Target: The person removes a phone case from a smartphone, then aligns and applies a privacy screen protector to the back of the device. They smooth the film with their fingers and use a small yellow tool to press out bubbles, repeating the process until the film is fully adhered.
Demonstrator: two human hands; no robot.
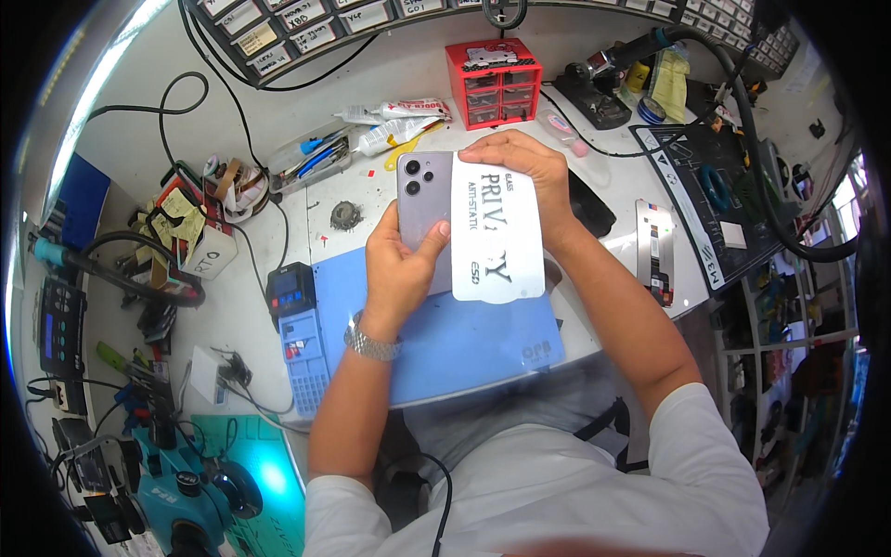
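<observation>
A grey phone (423,200) is gripped by the left hand (405,271) above the blue mat (445,357); a white packet (494,269) is gripped by the right hand (531,172), overlapping it; handling both together seems underway; steady grips are called for.

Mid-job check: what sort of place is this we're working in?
Most likely a phone repair bench: a grey smartphone is held over a blue work mat, what looks like a teal microscope stands at lower left, and labelled small drawers line the back.
</observation>
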